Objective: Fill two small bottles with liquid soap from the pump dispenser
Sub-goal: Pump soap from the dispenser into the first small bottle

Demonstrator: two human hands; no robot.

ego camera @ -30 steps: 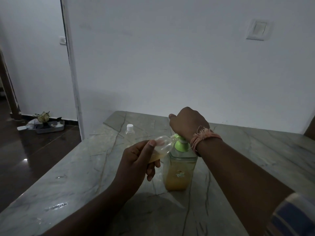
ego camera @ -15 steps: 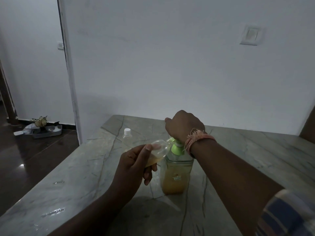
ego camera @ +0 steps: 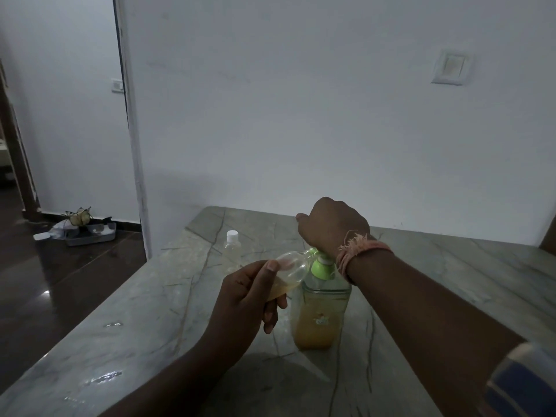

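A clear pump dispenser [ego camera: 319,314] with a green pump top stands on the marble table [ego camera: 451,290], about half full of orange-yellow soap. My right hand [ego camera: 332,225] rests fisted on the pump head, a frayed thread band on the wrist. My left hand [ego camera: 243,296] holds a small clear bottle [ego camera: 290,270] tilted on its side, its mouth at the green spout, with some yellow soap pooled inside. A second small bottle [ego camera: 231,249] with a white cap stands upright farther back on the table's left.
A white wall with a switch plate [ego camera: 450,67] rises right behind the table. To the left the table edge drops to a dark floor, where a tray of odds and ends [ego camera: 87,231] lies by a doorway. Wet spots [ego camera: 103,377] glint near the table's left edge.
The view has shifted slightly. Both hands stay in place at the dispenser, the small bottle still held at the spout.
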